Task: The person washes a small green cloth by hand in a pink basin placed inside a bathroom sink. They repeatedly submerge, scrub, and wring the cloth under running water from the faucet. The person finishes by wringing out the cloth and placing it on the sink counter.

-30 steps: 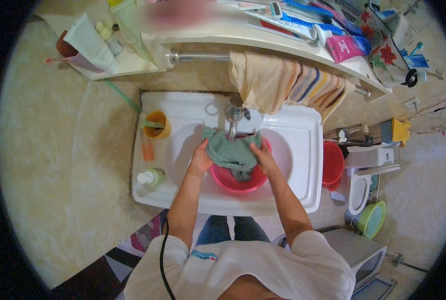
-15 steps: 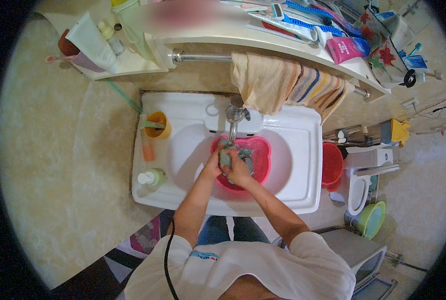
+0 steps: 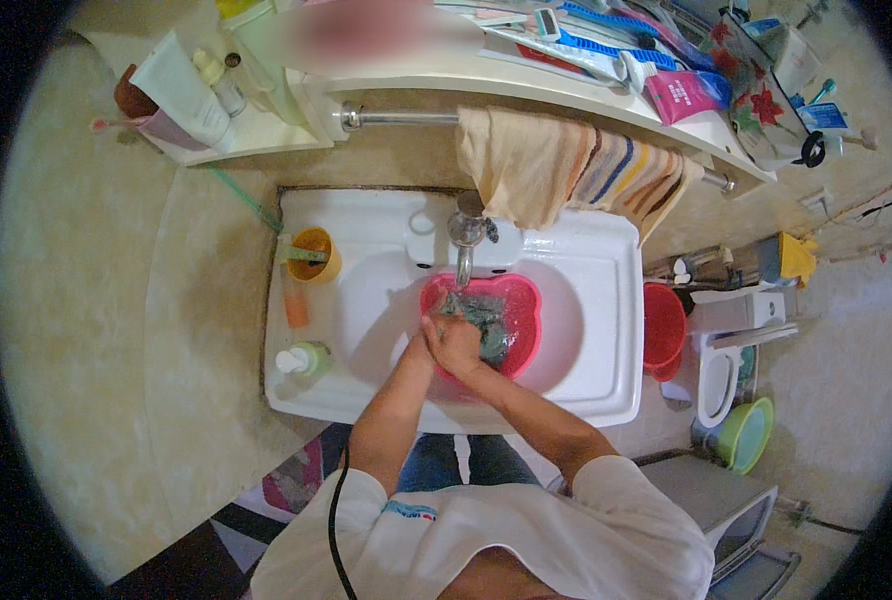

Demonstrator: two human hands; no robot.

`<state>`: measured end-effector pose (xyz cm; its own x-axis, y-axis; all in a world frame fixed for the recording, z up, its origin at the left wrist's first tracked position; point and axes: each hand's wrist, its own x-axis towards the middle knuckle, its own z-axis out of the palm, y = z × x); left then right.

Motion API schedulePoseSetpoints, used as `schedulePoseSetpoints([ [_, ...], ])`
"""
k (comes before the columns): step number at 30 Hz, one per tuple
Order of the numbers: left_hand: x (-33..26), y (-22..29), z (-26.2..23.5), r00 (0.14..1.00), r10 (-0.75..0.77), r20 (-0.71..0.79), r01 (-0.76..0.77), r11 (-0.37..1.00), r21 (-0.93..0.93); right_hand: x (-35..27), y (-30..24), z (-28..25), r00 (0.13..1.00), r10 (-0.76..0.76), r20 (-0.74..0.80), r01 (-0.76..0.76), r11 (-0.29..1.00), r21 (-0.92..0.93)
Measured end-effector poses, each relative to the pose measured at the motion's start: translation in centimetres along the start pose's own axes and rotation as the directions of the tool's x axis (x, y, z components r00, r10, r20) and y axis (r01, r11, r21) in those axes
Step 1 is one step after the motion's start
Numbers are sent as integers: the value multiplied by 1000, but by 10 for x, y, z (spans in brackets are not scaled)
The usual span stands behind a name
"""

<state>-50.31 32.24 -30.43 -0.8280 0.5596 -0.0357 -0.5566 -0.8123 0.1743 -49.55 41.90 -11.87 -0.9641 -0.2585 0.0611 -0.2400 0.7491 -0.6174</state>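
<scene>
Small bathroom, white sink (image 3: 586,300) mid-frame. Both hands sit pressed together at the pink basin's (image 3: 526,300) lower-left edge, left hand (image 3: 421,350) and right hand (image 3: 456,345) bunched on the grey-green cloth (image 3: 488,322), which trails up-right under the tap (image 3: 464,235). Striped towel (image 3: 566,170) hangs beyond.

Beige tiled floor (image 3: 86,330) & wall – white sink (image 3: 606,300), striped towel (image 3: 576,170) on rail, cluttered shelf (image 3: 486,75).
</scene>
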Motion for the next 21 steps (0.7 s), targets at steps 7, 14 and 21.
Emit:
schedulePoseSetpoints([
  [7, 45, -28, 109, 855, -146, -497, 148, 988, -36, 25, 68, -13, 964, 260, -62, -264, 961, -77],
  [14, 42, -33, 125, 766, -24, -642, 130, 984, 119, 14, 69, -16, 948, 316, -31, -318, 943, -101],
  [21, 33, 10, 129, 858, 31, -513, 69, 982, 174, 10, 105, -19, 935, 355, 14, -307, 788, 534],
])
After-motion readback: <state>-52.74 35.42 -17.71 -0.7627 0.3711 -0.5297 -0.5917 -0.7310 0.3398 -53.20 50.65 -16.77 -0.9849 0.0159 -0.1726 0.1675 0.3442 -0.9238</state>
